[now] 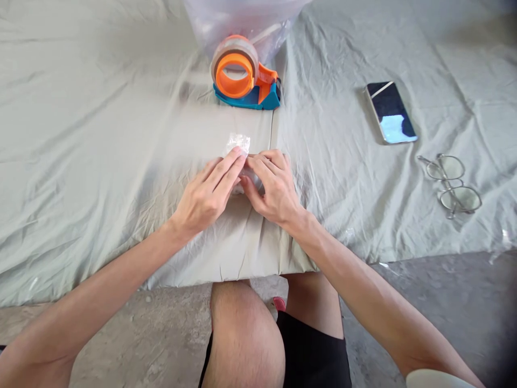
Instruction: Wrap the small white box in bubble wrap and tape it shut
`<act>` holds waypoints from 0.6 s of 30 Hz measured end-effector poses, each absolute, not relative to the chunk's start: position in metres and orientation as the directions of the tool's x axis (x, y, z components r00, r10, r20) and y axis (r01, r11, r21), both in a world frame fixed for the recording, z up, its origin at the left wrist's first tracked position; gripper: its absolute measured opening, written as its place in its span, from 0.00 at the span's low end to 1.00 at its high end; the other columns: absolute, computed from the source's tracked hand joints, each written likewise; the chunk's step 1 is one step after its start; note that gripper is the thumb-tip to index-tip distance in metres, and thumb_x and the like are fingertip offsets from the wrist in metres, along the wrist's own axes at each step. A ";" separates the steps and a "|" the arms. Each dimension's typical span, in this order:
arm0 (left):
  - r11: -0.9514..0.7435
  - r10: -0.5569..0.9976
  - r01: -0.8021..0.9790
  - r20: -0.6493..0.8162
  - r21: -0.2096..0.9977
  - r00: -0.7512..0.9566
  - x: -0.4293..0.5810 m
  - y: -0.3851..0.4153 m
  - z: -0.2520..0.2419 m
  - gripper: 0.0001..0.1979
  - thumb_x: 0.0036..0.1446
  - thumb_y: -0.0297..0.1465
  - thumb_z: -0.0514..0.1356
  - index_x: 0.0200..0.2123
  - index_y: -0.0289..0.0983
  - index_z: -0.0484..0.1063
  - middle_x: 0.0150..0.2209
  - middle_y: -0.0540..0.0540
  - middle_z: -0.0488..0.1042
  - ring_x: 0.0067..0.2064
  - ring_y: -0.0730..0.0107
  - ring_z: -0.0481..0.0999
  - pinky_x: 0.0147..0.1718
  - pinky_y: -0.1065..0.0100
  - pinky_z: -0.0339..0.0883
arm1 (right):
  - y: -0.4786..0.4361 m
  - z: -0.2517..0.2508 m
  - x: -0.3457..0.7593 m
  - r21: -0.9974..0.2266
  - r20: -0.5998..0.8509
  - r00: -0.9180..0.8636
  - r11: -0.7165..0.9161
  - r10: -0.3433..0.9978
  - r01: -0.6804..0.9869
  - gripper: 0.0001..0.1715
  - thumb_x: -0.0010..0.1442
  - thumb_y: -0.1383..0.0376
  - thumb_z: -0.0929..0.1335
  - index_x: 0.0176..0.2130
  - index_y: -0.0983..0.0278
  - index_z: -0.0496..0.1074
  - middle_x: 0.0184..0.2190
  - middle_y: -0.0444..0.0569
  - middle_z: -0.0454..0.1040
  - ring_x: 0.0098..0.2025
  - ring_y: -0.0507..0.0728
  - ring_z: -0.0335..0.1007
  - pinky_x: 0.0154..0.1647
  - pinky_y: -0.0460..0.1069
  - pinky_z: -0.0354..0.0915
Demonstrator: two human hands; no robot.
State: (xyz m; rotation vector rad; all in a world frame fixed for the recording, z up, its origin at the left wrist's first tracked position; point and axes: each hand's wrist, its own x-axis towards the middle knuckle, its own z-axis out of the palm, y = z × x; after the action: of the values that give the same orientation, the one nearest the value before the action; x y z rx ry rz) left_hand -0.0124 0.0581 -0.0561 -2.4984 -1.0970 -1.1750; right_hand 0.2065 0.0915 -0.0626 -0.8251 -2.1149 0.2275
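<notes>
A small packet of clear, crinkly plastic (pixel 239 142) lies on the cloth near the table's front edge, mostly covered by my fingers. My left hand (pixel 208 195) grips its left side, with the fingers stretched forward and pressed together over the plastic. Curled round the right side is my right hand (pixel 274 186), its thumb pointing toward the left fingertips. Both hands meet over the packet, so what is inside it cannot be made out. Just beyond them stands an orange and blue tape dispenser (pixel 264 97) carrying a roll of clear tape (pixel 215 59).
Behind the dispenser is a large translucent plastic bag (pixel 246 19). A phone (pixel 390 110) and a pair of glasses (pixel 452 183) lie to the right. A wrinkled grey-green cloth (pixel 100 134) covers the table, and my knees are below its front edge.
</notes>
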 end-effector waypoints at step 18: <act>-0.592 0.770 0.769 0.451 0.242 0.451 -0.017 0.061 -0.047 0.31 0.87 0.51 0.50 0.74 0.32 0.69 0.67 0.28 0.80 0.71 0.36 0.77 0.70 0.40 0.70 | 0.094 -0.057 0.211 -0.681 0.470 -0.501 0.660 0.726 0.317 0.32 0.87 0.44 0.61 0.72 0.62 0.72 0.68 0.60 0.82 0.67 0.68 0.80 0.76 0.69 0.72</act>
State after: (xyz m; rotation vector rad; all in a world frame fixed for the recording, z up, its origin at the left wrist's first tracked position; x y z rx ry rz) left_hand -0.0169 0.0614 -0.0472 -2.6783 -1.4209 -0.8347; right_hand 0.2114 0.0944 -0.0566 -0.8053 -2.1002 0.6739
